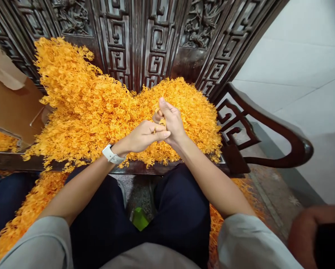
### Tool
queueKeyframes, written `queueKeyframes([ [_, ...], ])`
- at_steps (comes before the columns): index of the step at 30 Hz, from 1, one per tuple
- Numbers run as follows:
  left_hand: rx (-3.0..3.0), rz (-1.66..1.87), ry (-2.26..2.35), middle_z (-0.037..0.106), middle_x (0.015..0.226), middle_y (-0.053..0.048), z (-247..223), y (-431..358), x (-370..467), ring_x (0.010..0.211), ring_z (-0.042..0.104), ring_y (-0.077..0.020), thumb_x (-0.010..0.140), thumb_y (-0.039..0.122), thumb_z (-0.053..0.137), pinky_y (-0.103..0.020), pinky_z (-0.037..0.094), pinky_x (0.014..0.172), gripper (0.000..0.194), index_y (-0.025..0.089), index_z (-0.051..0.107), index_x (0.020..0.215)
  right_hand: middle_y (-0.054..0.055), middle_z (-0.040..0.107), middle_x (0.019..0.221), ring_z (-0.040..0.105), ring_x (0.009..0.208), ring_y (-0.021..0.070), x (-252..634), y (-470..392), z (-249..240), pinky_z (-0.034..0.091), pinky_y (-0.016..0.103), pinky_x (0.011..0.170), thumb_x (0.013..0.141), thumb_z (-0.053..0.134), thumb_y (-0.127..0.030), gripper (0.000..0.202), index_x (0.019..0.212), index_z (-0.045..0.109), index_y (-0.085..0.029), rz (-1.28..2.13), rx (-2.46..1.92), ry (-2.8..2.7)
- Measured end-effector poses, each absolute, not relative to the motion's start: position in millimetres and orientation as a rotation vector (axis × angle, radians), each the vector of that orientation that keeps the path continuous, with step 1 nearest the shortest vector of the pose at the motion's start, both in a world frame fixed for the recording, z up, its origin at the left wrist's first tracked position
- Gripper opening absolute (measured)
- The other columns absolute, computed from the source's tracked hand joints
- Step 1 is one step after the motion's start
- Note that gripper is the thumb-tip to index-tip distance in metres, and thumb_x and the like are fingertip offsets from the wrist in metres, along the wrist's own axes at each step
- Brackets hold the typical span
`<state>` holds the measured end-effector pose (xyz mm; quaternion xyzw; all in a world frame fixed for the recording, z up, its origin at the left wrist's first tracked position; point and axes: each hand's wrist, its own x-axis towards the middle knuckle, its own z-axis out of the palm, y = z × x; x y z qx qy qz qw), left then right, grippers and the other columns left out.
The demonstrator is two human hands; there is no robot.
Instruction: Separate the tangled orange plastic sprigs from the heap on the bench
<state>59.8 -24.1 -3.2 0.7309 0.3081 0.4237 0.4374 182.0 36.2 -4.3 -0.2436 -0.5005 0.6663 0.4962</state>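
Observation:
My left hand and my right hand meet over the front of a big heap of curly orange pieces, which look like plastic. Both are closed, with fingers curled and thumbs stretched along them. A small orange piece shows between the hands, partly covered by the fingers. How each fingertip grips it is hidden. Around my left wrist is a white watch strap.
The heap lies on a dark carved wooden bench with a curved armrest at right. A cardboard box stands at left. More orange pieces hang below the seat. A green object lies between my legs. Another person's arm shows at lower right.

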Motion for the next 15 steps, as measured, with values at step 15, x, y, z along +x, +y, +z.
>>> queueKeyframes([
  [15, 1.7, 1.127, 0.745, 0.038, 0.049, 0.002, 31, -52, 20, 0.044, 0.03, -0.0069, 0.096, 0.052, 0.075, -0.028, 0.024, 0.047, 0.062, 0.019, 0.048, 0.052, -0.012, 0.012, 0.054, 0.008, 0.046, 0.0069, 231, 116, -29, 0.011, 0.021, 0.039, 0.1, 0.069, -0.061, 0.065, 0.068, 0.025, -0.025, 1.672, -0.749, -0.956],
])
